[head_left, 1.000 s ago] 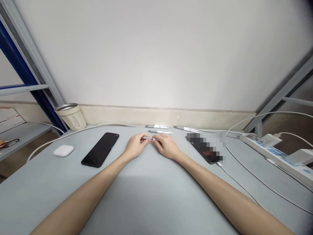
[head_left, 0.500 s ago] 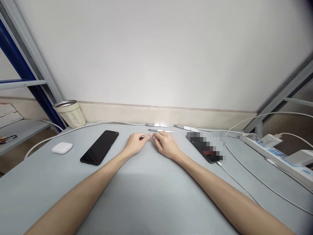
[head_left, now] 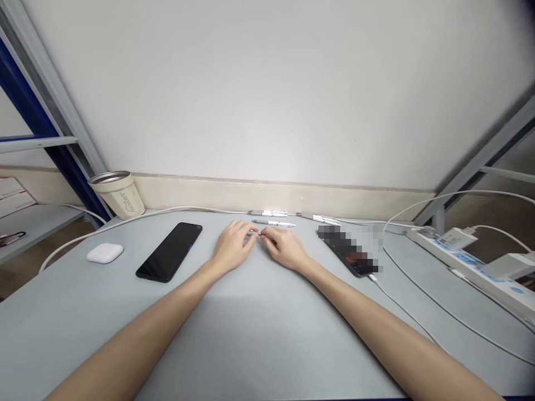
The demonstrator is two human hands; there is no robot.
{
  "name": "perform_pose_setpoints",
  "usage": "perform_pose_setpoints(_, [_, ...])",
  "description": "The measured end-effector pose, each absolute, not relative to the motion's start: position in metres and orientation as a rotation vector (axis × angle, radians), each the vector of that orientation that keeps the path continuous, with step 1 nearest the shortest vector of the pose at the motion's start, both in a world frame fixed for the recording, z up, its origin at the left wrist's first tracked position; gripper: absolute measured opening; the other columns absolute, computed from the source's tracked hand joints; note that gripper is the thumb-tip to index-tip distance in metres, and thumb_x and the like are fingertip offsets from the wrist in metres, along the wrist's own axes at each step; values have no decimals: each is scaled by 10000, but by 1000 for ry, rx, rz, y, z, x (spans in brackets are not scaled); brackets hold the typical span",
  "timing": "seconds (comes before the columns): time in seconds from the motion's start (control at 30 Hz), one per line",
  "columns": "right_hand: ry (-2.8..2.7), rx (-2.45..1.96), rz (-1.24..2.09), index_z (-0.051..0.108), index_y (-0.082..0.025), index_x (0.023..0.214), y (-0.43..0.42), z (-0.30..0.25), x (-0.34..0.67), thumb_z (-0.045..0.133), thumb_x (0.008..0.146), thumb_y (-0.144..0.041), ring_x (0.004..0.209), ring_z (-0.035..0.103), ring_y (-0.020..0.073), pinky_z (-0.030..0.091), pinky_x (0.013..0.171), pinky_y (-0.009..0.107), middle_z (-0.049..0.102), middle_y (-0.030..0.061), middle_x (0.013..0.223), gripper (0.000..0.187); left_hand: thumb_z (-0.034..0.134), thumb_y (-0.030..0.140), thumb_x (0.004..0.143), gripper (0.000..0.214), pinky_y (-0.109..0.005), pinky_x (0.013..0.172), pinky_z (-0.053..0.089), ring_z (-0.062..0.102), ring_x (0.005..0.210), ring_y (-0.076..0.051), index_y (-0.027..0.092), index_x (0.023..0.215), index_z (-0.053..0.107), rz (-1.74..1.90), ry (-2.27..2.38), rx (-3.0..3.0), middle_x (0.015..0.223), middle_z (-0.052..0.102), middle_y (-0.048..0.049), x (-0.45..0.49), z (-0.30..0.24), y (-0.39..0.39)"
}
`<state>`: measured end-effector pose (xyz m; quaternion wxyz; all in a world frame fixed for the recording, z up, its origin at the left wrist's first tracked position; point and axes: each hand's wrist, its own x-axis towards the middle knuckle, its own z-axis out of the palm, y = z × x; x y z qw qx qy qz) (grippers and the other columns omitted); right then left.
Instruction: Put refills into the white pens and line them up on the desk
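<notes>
My left hand (head_left: 232, 246) rests over the desk with thumb and forefinger pinched on one end of a slim pen (head_left: 258, 233). Facing it, my right hand (head_left: 287, 247) pinches the other end, its fingers curled. Only a short, thin, dark stretch of this pen shows between the fingertips; most of it is hidden. Just beyond the hands lies a grey-and-white pen (head_left: 273, 223). Behind that, a second pen (head_left: 267, 213) lies by the wall, and a third pen (head_left: 318, 218) is to its right.
On the left are a black phone (head_left: 170, 252), a white earbud case (head_left: 105, 253) and a cream cup (head_left: 119, 195). A partly blurred-out phone (head_left: 355, 267) with a charging cable lies right. A power strip (head_left: 480, 267) and loose white cables (head_left: 412, 289) fill the right side.
The fingers of my left hand have spread and shifted around the pen. My right fingertips have drawn in a little closer around their end. Other things stay put.
</notes>
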<state>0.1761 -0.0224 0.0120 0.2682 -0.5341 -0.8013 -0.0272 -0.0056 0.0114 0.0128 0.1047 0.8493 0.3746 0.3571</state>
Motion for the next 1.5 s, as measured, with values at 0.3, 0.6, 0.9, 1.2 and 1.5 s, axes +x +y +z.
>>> perform_pose_setpoints(0.3, [-2080, -1530, -82, 584, -234, 895, -22, 13, 175, 375, 928, -272, 710, 575, 161, 316, 592, 242, 669, 20, 838, 215, 361, 254, 925, 197, -347, 798, 380, 538, 946, -223, 204, 932, 552, 990, 1373, 2575, 965, 630, -60, -4, 11, 13])
perform_pose_setpoints(0.6, [-1988, -1569, -18, 575, -237, 881, -20, 13, 179, 386, 913, -274, 667, 553, 156, 307, 578, 239, 640, -2, 744, 195, 427, 331, 868, 169, -266, 691, 394, 571, 771, -171, 220, 880, 555, 1019, 1492, 2045, 816, 624, -6, -7, 19, 16])
perform_pose_setpoints(0.9, [-2082, -1543, -4, 590, -240, 909, -21, 12, 177, 401, 914, -274, 712, 584, 158, 314, 582, 240, 681, 7, 827, 192, 437, 417, 849, 268, -243, 587, 373, 498, 616, -137, 212, 846, 609, 993, 1280, 2158, 669, 574, 18, -9, 15, 16])
perform_pose_setpoints(1.2, [-2214, -1440, 13, 612, -258, 1068, -21, 13, 178, 412, 938, -285, 818, 620, 161, 363, 652, 246, 694, 22, 982, 240, 425, 367, 858, 240, -251, 654, 406, 540, 689, -146, 228, 847, 621, 933, 1139, 2321, 820, 650, 4, -9, 13, 16])
perform_pose_setpoints(1.5, [-2182, -1443, 3, 637, -242, 976, -21, 12, 179, 379, 954, -291, 776, 609, 157, 357, 632, 239, 693, 25, 899, 263, 407, 345, 867, 260, -269, 665, 402, 559, 757, -174, 221, 821, 630, 944, 1195, 2302, 823, 667, -14, -7, 14, 16])
